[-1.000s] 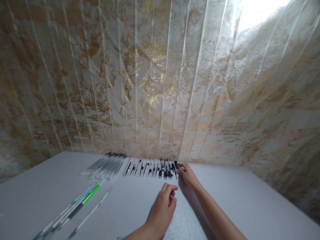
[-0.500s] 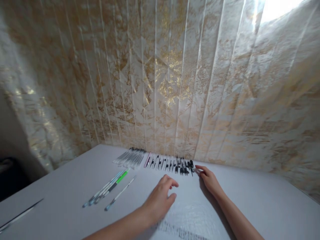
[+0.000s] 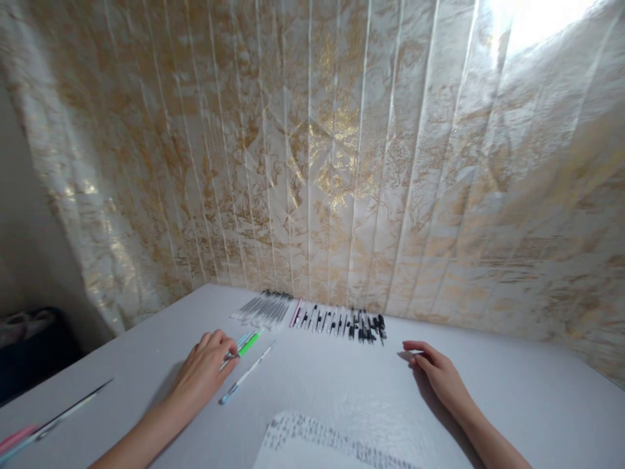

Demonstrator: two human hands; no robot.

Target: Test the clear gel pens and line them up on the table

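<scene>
My left hand [image 3: 208,365] reaches over a small group of pens on the white table, fingers curled and thumb closed against them; the hand covers most of their length. A bright green pen barrel [image 3: 249,343] sticks out past the fingertips. Just right of this hand lies a single slim white pen with a light blue end [image 3: 247,373]. My right hand [image 3: 437,371] hovers low over the table, fingers loosely bent and apart, holding nothing. To its left, a row of black and clear pens [image 3: 366,326] lies side by side near the wall.
Several grey, clear pens [image 3: 263,309] lie together at the table's back, beside a pink one [image 3: 295,312]. A sheet of paper with handwriting [image 3: 312,449] is at the near edge. More pens [image 3: 68,412] lie at the left. A shiny gold-patterned covering [image 3: 332,163] hangs behind.
My left hand has moved left from the middle of the table onto the pens and closed there. My right hand has drawn back to the right, away from the row of black pens.
</scene>
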